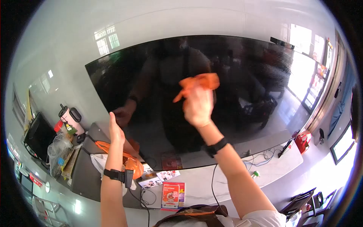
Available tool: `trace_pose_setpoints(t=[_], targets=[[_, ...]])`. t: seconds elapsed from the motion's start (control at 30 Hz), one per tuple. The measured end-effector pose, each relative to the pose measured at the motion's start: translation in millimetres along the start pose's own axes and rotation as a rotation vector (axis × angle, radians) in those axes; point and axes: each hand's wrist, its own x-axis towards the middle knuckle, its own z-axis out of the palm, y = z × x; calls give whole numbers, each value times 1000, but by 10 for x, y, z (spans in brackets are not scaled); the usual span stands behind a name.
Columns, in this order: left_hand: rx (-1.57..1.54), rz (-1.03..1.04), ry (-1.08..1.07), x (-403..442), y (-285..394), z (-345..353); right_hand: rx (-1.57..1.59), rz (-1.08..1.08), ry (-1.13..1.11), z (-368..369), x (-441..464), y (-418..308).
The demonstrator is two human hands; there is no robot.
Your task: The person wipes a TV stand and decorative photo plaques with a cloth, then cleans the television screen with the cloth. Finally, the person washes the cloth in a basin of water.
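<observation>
A large black television [234,109] fills the middle of the view, its glossy screen reflecting a person and bright windows. My right hand [199,108] is closed on an orange cloth [206,81] against the middle of the screen. Some blur softens that hand and the cloth. At the television's lower left edge, my left hand [116,130] is raised with its fingers stretched out, holding nothing I can see. Whether it touches the frame I cannot tell.
Beneath the screen, a marble-patterned cabinet top [196,191] carries cables, photo cards [168,175] and a red box [172,195]. An orange bag [133,166] lies beside my left forearm. A pink tumbler [72,120] and clear plastic bag [58,151] stand at left; a red gift bag [303,141] at right.
</observation>
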Motion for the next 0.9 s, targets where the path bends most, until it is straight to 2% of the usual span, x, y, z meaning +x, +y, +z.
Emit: trace_pose_setpoints(t=[0.03, 0.13, 0.23, 0.27, 0.3, 0.37, 0.43, 0.47, 0.5, 0.57, 0.6, 0.67, 0.7, 0.73, 0.77, 0.8, 0.83, 0.87, 0.9], targets=[[4, 0, -12, 8, -10, -21, -2, -89, 13, 201, -119, -332], [70, -28, 66, -70, 58, 38, 259, -287, -332, 715, -627, -990], [-26, -120, -94, 52, -41, -218, 386, -442, -451, 990, -998, -1376], [64, -62, -13, -65, 54, -86, 196, -915, -397, 1030, -1064, -1411], [154, -3, 69, -192, 152, 72, 268, -928, -427, 1102, -1092, -1369], [158, -32, 94, -180, 137, 58, 300, -959, -508, 1036, -839, -1254], [156, 26, 65, -162, 113, 86, 247, -751, -354, 783, -306, -973], [142, 42, 126, -82, 3, 67, 201, -657, -647, 524, 215, -815], [140, 34, 135, -46, -25, 48, 142, -666, -277, 417, 438, -515], [71, 37, 47, 2, -56, -7, -229, -453, -337, -111, 960, -3], [34, 31, 67, 30, -80, -23, -342, -298, -211, -296, 1083, 325], [24, 41, 102, 2, -56, 42, -596, -94, 26, -743, 1049, 1184], [6, 60, 115, -24, -36, 71, -554, -9, -89, -1132, 1061, 1479], [-23, 70, 129, -41, -23, 97, -381, 306, 77, -1299, 703, 2257], [-4, 106, 233, -78, -7, 180, -240, 296, 296, -1476, 355, 2709], [-5, 96, 208, -88, -2, 162, -262, 230, 357, -1740, 44, 3199], [-3, 85, 181, -95, 9, 135, -397, 361, 317, -1954, -115, 3281], [-9, 96, 176, -156, 54, 174, -532, 664, 392, -2153, -459, 3817], [-8, 88, 83, -193, 97, 166, -668, 968, 463, -2178, -694, 4263]])
